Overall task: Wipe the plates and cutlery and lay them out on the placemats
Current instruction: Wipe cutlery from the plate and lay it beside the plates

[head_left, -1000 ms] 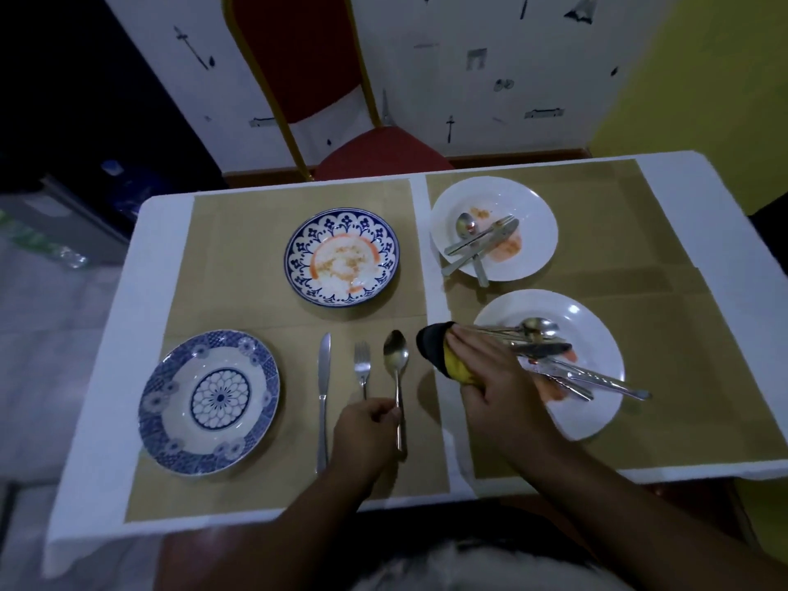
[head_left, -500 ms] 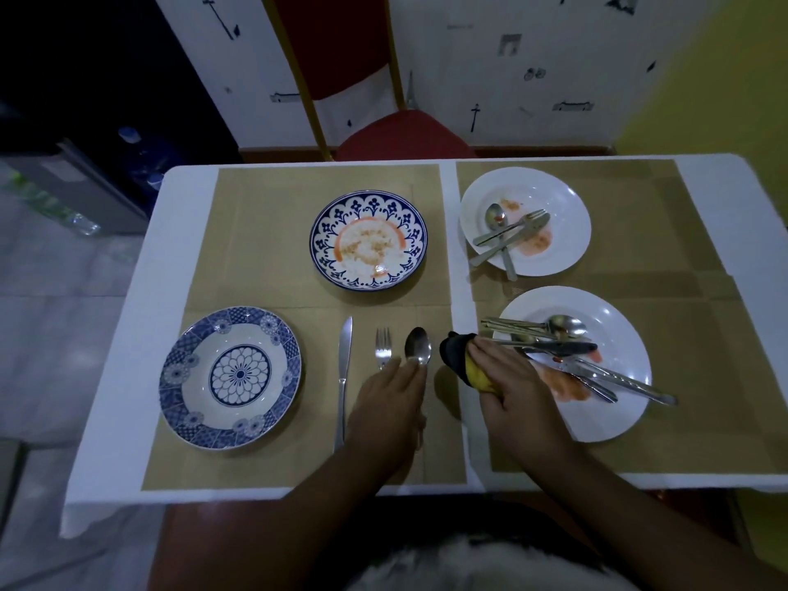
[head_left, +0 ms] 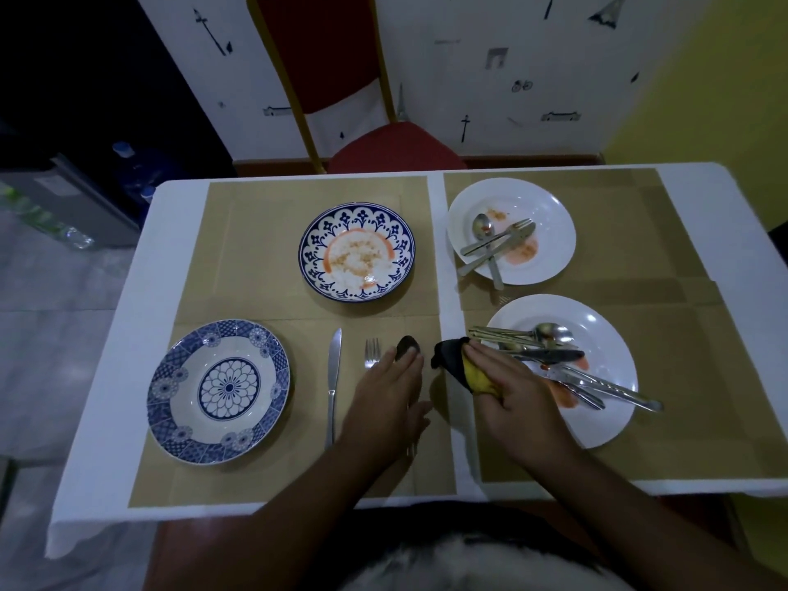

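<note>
Left grip (head_left: 383,405): fingers flat, covering steel spoon (head_left: 407,348) handle; only bowl visible.
Right grip (head_left: 516,394): clasps black-and-yellow cloth (head_left: 454,363), partly hidden.

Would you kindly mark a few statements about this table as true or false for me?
1. The right hand holds a cloth. True.
2. The near blue plate is smeared. False: it looks clean; the far blue plate is smeared.
3. The knife lies between the near blue plate and the fork. True.
4. The far white plate is empty. False: cutlery lies on it.
5. The left hand grips the fork. False: it lies flat over the spoon.
</note>
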### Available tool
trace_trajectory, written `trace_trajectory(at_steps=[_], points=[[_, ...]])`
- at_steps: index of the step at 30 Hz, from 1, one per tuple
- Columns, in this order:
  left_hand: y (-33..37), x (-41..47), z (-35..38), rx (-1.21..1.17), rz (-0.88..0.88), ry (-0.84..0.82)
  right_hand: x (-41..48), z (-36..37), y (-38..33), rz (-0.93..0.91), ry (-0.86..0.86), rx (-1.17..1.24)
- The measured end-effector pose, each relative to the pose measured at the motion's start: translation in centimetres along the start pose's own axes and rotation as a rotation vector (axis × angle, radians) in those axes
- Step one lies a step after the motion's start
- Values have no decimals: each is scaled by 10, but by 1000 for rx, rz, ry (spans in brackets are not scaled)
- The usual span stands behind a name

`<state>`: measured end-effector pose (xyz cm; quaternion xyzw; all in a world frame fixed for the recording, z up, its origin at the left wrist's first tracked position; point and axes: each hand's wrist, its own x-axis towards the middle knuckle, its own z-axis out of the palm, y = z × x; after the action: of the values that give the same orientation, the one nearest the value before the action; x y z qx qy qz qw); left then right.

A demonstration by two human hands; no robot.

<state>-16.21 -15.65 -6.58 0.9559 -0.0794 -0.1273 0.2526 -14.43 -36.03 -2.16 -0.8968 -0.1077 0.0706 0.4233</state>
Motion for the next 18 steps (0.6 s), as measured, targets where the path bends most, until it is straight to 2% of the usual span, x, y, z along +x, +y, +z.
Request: trace_trajectory(at_steps=[2,5,8,11,15,18], points=[[13,11,-9,-130,-45,82,2,-7,-3,10,-11,44],[24,31,-16,-245,-136,105,6,-18,-8,27,-1,129],[29,45,-15,-276,-163,38,11,-27,-11,57,-1,235],[42,43,-13,-403,-228,-35,19,-34,-10,90,-1,341],[60,31,-10,-667,-369,38,27,-37,-9,94,7,374],[71,22,-13,-920,-514,106,33,-34,-8,59,-28,300]])
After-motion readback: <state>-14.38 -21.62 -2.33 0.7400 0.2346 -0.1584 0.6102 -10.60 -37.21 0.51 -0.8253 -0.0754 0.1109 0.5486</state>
